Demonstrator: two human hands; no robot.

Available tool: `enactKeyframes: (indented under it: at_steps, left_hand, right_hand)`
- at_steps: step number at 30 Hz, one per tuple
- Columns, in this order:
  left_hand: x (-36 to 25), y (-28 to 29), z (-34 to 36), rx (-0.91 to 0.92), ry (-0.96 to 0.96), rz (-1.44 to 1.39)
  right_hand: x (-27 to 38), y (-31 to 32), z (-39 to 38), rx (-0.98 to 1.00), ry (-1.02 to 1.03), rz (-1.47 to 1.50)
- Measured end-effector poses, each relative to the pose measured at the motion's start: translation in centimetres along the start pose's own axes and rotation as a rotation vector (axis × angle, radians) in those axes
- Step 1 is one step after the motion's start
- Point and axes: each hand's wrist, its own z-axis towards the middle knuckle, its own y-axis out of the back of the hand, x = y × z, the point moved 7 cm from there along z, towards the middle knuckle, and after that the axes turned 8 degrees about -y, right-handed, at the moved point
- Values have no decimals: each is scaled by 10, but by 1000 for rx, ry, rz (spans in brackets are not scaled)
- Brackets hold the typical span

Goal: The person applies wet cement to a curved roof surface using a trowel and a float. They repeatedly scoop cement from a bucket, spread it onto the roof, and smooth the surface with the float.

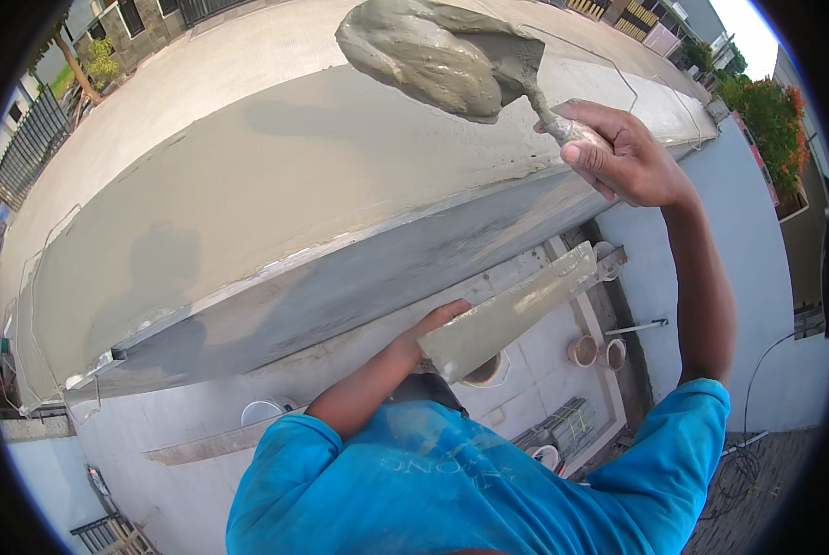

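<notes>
High in front, my right hand grips the handle of a trowel, its fingers wrapped round it. A thick load of wet grey mortar covers the blade. Lower down, near my chest, my left hand holds a long flat plastering board smeared with mortar; most of its fingers are hidden behind the board. Beyond both hands lies a wide slab coated with smooth, damp-looking grey mortar. The trowel hangs above the slab, apart from it.
A straight edge strip runs along the slab's near rim, with bent wires at its ends. Below are buckets, a plank and stacked grey strips. A pale blue wall stands on the right.
</notes>
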Motion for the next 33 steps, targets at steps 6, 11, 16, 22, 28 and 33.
enactKeyframes:
  at_steps: [6, 11, 16, 22, 28, 33]
  left_hand:
    - [-6, 3, -20, -18, 103, -231]
    - [-16, 1, -29, -2, 250, -69]
    - [-12, -3, -29, 71, 258, -175]
    - [-9, -8, -19, 274, 76, -129]
    - [-5, -13, -12, 348, -15, 11]
    - [-7, -20, -11, 385, -137, 162]
  right_hand:
    - [34, -25, 21, -235, 175, -801]
    - [39, -31, 19, -274, 134, -774]
    - [40, -32, 8, -321, 103, -790]
    - [43, -32, -8, -364, -46, -699]
    - [29, -30, -23, -468, -23, -653]
    - [9, -26, -42, -314, -290, 255]
